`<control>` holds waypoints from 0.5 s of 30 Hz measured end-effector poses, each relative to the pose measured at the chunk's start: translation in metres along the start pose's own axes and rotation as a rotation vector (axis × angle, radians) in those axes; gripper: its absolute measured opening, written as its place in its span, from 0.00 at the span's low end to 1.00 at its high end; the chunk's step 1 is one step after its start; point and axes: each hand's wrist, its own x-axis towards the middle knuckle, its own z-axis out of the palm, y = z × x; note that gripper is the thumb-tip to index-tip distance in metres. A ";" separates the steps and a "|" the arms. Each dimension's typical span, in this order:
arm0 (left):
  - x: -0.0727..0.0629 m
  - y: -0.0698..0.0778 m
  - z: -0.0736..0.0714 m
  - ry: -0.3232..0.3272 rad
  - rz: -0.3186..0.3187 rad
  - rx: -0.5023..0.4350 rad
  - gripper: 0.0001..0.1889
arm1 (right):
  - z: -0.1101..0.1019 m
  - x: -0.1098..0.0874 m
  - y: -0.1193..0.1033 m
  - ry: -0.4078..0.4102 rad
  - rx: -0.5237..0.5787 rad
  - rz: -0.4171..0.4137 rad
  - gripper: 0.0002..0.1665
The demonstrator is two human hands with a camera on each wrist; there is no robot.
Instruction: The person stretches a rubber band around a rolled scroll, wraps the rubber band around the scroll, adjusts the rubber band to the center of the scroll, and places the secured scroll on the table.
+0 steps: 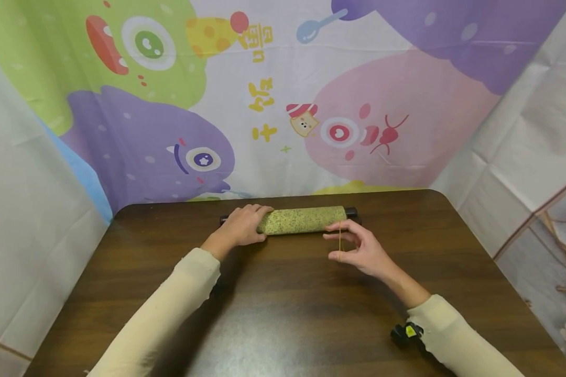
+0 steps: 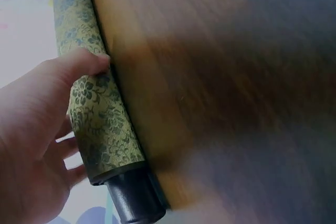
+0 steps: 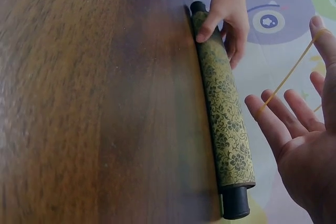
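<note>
A rolled scroll (image 1: 304, 220) covered in green-gold floral brocade lies across the back of the table, a black knob at either end. My left hand (image 1: 245, 222) grips it near its left end. In the left wrist view the thumb presses on the brocade (image 2: 107, 114) and the other fingers go behind the roll. A thin yellow rubber band (image 1: 339, 242) is stretched over the spread thumb and fingers of my right hand (image 1: 364, 254), just in front of the scroll's right end. The right wrist view shows the band (image 3: 286, 78) taut, beside the scroll (image 3: 226, 129).
The dark wooden table (image 1: 283, 309) has rounded back corners. Right behind it hangs a cartoon-monster curtain (image 1: 264, 173). Pale sheets (image 1: 23, 209) hang along the sides. A black wrist device (image 1: 405, 334) with a yellow patch sits at the right sleeve.
</note>
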 end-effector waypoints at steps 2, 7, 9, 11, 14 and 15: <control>0.002 -0.007 0.001 -0.025 -0.022 -0.023 0.45 | -0.001 0.000 0.000 0.004 0.002 -0.005 0.33; 0.024 -0.050 0.035 -0.049 -0.077 -0.076 0.52 | -0.002 -0.002 0.001 0.006 0.003 -0.011 0.33; 0.033 -0.064 0.048 -0.048 -0.090 -0.074 0.54 | -0.002 -0.002 0.002 0.001 0.003 -0.011 0.34; 0.033 -0.064 0.047 -0.067 -0.116 -0.066 0.55 | -0.002 -0.002 0.003 -0.001 0.005 -0.014 0.34; 0.035 -0.064 0.047 -0.067 -0.122 -0.051 0.57 | -0.002 -0.002 0.004 0.000 0.012 -0.024 0.34; 0.032 -0.060 0.042 -0.073 -0.128 -0.047 0.56 | -0.002 -0.001 0.005 0.001 0.015 -0.027 0.33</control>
